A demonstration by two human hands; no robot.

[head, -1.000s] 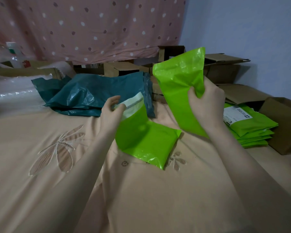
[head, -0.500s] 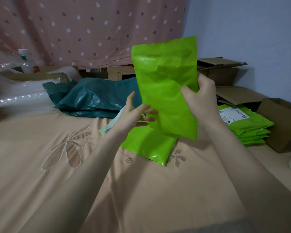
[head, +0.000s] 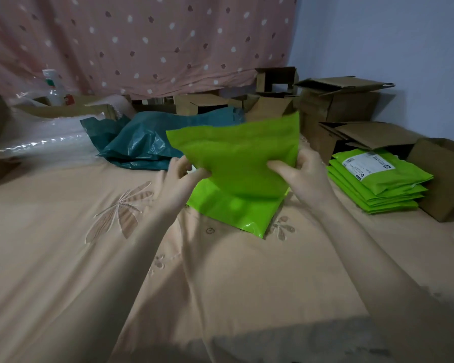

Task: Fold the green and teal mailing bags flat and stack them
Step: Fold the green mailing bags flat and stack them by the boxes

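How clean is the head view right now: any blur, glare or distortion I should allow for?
Head view: dim, soft indoor light; the held green bag and both hands, left and right, are slightly motion-blurred; glare streaks on the clear plastic wrap and the teal bags; wide-angle bending at the edges; the label on the green stack is unreadable.

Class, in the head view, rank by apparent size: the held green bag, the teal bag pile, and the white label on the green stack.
1. held green bag, though nearness to the camera inflates it
2. teal bag pile
3. white label
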